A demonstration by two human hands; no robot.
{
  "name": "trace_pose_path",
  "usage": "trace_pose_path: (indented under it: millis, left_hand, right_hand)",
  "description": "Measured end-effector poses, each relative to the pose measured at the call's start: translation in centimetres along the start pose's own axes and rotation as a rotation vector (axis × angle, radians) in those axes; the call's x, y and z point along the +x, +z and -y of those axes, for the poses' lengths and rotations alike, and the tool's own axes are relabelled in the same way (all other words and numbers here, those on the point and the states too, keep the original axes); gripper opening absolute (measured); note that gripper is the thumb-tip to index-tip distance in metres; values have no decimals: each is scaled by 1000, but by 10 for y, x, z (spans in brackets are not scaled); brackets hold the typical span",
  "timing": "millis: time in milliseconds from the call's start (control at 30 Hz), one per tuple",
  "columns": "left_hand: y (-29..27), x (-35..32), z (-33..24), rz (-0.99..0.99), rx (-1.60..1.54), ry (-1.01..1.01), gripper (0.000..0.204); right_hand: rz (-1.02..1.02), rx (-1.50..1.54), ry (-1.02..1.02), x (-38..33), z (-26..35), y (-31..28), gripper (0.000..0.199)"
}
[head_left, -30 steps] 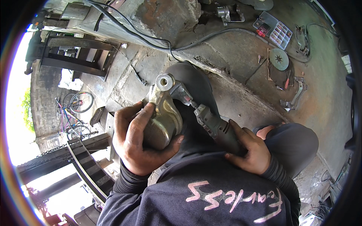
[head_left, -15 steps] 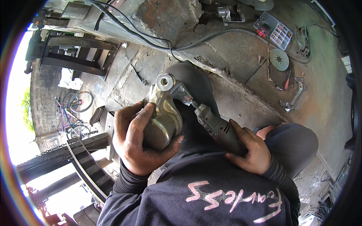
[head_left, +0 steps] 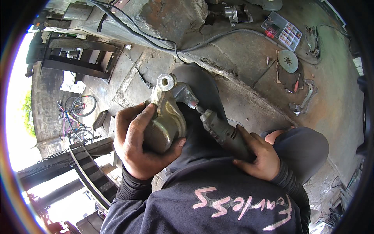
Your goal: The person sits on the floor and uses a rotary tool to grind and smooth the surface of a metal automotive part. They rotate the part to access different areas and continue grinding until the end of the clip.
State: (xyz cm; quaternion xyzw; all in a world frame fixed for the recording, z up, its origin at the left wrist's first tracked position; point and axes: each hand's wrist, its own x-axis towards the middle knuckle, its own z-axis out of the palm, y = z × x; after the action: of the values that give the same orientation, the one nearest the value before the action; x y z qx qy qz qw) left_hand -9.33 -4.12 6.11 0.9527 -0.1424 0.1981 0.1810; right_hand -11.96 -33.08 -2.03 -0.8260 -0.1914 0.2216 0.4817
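My left hand (head_left: 138, 144) is closed around a brass-coloured cast metal part that looks like a brake caliper (head_left: 171, 117). A round eye with a hole tops the caliper, and a bare grey arm juts from its right side. In my right hand (head_left: 261, 156) is a dark grey rotary tool (head_left: 223, 130), its thumb and fingers wrapped round the body. The tool's narrow tip meets or nearly touches the end of the grey arm; I cannot tell which. Both things are held above my dark-trousered legs. My left palm and fingers hide the caliper's lower left side.
On the floor at the right lie a sectioned plastic case (head_left: 290, 36), a round grey disc (head_left: 288, 61), a red-handled screwdriver (head_left: 297, 85) and a metal bracket (head_left: 306, 97). A thick cable (head_left: 218, 39) crosses the far floor. A bicycle (head_left: 80, 113) and dark metal frames stand at the left.
The caliper has shifted slightly left and up with my left hand, tilting a little. The rotary tool has moved very slightly left; my right hand stays nearly in place.
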Motion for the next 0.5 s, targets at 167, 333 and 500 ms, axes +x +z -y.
trace_pose_path:
  millis: [167,333,500]
  left_hand:
    - [1,2,2,-10,-26,0,69]
    - [1,2,4,-15,-51,-3,68]
    - [1,3,5,-18,-50,2,67]
  right_hand:
    - [-4,-9,-4,0,1,-2,88]
    - [14,-25,7,-1,3,-2,88]
    - [59,-35,33,-3,5,-3,88]
